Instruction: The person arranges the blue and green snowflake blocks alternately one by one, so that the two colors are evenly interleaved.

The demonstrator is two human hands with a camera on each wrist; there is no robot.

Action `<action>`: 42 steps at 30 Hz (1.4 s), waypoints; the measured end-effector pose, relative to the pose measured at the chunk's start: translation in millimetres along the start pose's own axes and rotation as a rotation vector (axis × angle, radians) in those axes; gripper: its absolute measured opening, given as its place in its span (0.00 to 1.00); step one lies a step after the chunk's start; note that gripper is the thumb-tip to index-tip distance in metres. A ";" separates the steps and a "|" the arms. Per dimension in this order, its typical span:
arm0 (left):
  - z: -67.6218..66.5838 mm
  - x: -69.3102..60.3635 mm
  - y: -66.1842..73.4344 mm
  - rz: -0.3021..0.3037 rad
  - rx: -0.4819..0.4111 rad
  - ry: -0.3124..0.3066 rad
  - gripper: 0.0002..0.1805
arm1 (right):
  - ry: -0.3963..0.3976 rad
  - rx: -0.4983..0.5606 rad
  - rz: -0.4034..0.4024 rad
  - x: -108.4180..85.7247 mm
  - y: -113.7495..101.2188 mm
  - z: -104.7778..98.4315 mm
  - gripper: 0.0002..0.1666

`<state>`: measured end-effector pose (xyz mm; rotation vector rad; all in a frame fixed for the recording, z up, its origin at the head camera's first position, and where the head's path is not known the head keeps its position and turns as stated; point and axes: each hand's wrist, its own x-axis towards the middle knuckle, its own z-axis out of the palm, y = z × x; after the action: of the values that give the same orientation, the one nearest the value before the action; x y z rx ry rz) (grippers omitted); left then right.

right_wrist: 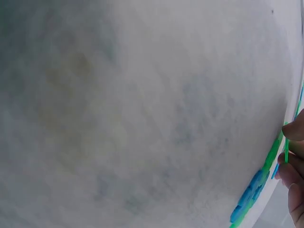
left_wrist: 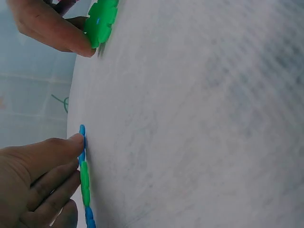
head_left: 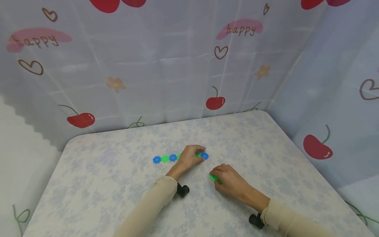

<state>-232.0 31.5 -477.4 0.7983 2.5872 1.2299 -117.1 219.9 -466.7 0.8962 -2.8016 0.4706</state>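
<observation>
A row of flower-edged plastic discs in blue and green lies flat on the table, its left-end blue disc (head_left: 157,159) in plain sight. My left hand (head_left: 189,158) arches over the row and hides part of it. Its thumb and forefinger pinch the right-end blue disc (head_left: 204,156); the left wrist view shows the thumb on that disc's edge, beside a green disc (left_wrist: 85,183). Nearer me and to the right, my right hand (head_left: 232,182) pinches a green disc (left_wrist: 101,21) by its edge. Blue and green discs (right_wrist: 249,194) lie near that hand in the right wrist view.
A pale floral cover lies over the table (head_left: 103,184). Behind it hangs a white curtain (head_left: 165,65) with cherries and hearts, and another curtain side (head_left: 334,98) runs along the right. Black wrist-camera mounts (head_left: 183,190) sit under both wrists.
</observation>
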 end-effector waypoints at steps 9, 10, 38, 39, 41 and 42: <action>0.0 0.1 0.9 -0.010 0.041 0.003 0.22 | -0.003 -0.031 0.007 -1.5 0.5 2.4 0.14; 0.3 0.4 0.4 -0.012 0.042 0.003 0.22 | 0.001 -0.033 0.007 -1.9 0.7 3.0 0.14; 0.1 -1.2 -2.4 0.014 0.103 -0.006 0.20 | -0.012 0.246 0.321 15.1 20.0 2.4 0.18; 0.4 -1.1 -2.6 0.017 0.104 -0.006 0.20 | -0.009 0.256 0.325 16.0 21.4 1.9 0.17; 0.8 -0.9 -2.9 0.014 0.105 -0.009 0.20 | 0.001 0.268 0.321 18.1 24.4 1.7 0.17; 1.0 -0.8 -3.1 0.011 0.105 -0.011 0.21 | 0.005 0.274 0.321 19.2 25.6 1.6 0.17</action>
<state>-232.1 30.2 -480.4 0.8368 2.6608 1.0973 -147.8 228.8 -469.8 0.4805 -2.9319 0.9186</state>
